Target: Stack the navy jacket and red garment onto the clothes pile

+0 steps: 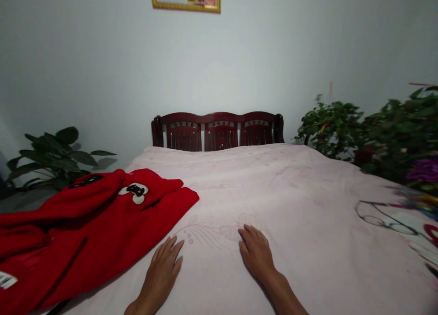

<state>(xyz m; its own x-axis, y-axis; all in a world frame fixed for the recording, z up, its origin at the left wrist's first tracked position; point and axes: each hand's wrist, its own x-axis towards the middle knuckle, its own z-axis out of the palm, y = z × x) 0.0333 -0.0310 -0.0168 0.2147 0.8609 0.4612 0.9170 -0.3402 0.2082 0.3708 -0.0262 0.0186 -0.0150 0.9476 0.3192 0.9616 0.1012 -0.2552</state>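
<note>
My left hand [161, 271] lies flat on a pale pink cloth [212, 278], its fingers stretched forward and slightly apart. Close to its left is the edge of a red garment [112, 246], spread loosely, with a black-and-white patch on it and a white label at its lower left. My right hand [256, 251] also rests palm down on the cloth, over a faint printed flower pattern. Neither hand holds anything.
Eyeglasses [386, 221] lie on the cloth at the right, near a red ring-shaped thing [431, 233]. Leafy plants [331, 128] stand along the right side, another plant [54, 155] at the left. Behind are a dark wooden backrest [221, 130] and a gold-framed picture [187, 7].
</note>
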